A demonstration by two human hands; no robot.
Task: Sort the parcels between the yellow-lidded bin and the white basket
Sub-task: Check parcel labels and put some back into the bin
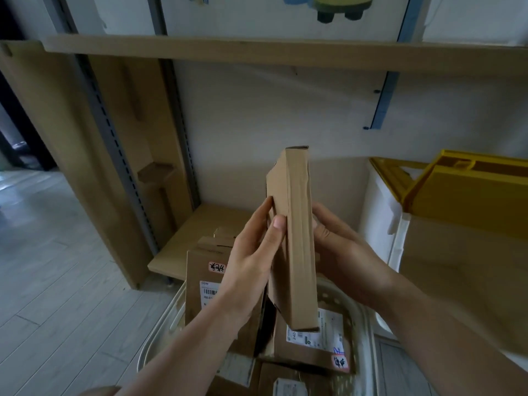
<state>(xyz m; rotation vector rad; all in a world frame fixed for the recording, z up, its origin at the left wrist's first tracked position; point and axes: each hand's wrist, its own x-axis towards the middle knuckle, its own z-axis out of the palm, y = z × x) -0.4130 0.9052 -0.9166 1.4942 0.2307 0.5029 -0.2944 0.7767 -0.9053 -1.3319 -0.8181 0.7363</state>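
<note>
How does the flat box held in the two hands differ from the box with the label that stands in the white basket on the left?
The held flat box is lifted above the white basket, gripped by the left hand and right hand; the labelled box sits in the basket, untouched.
The held box turns its narrow edge to the camera with no label visible; the labelled box shows a white label and a red sticker.
Both are brown cardboard and roughly upright.

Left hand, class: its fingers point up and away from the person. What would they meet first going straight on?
The flat cardboard parcel that the left hand already grips; beyond it, probably the white wall, though depth is unclear.
</note>
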